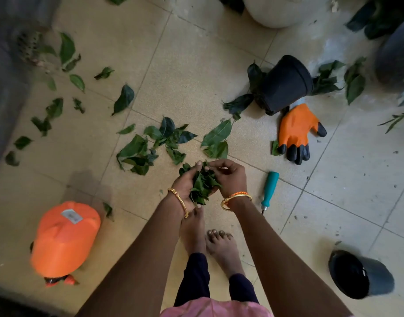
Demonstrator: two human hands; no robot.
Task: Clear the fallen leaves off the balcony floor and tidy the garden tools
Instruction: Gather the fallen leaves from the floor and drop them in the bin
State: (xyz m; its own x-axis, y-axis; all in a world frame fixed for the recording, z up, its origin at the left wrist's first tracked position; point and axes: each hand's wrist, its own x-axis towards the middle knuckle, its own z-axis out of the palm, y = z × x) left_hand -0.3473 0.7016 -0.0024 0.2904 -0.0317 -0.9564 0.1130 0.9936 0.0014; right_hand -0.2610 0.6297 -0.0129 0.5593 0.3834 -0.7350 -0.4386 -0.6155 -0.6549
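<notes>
**Leaves gathered in both hands above the tiled floor**

A bunch of green leaves (202, 186) is cupped between two hands held over the beige floor tiles (185, 72). The left hand (187, 181) is curled under and around the bunch, and the right hand (229, 177) is closed against its other side, with fingertips pinching the top leaves. One gold bangle is worn on the left wrist; on the right wrist a gold bangle and an orange one are seen.

Many loose leaves (150, 143) are scattered over the floor, thickest just beyond the hands and thinner toward the left; they cannot be counted exactly.

One orange glove with black fingertips (296, 131) is laid flat to the right, just beside one tipped black pot (285, 84). One teal-handled tool (268, 189) is laid near the right wrist. A second black pot (359, 274) is tipped at the lower right. One orange pot (64, 239) is seen overturned at the lower left. Two bare feet are seen below the hands.
</notes>
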